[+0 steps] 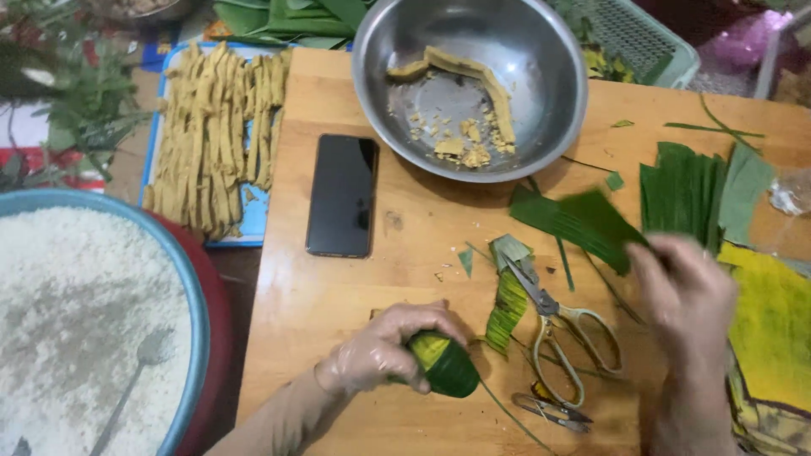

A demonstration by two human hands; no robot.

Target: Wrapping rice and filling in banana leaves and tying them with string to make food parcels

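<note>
My left hand (380,350), in a thin clear glove, grips a small green leaf-wrapped roll (445,365) against the wooden table (329,287) near its front edge. My right hand (684,291), blurred, holds one end of a dark green leaf strip (579,221) that stretches up and left over the table. Scissors (557,317) with pale handles lie between the two hands, their blades resting on a striped leaf scrap (507,308).
A steel bowl (541,51) with yellowish filling scraps sits at the back. A black phone (342,196) lies left of centre. Cut leaf pieces (680,194) are stacked at right. A blue tray of beige strips (211,135) and a rice basin (76,321) stand left.
</note>
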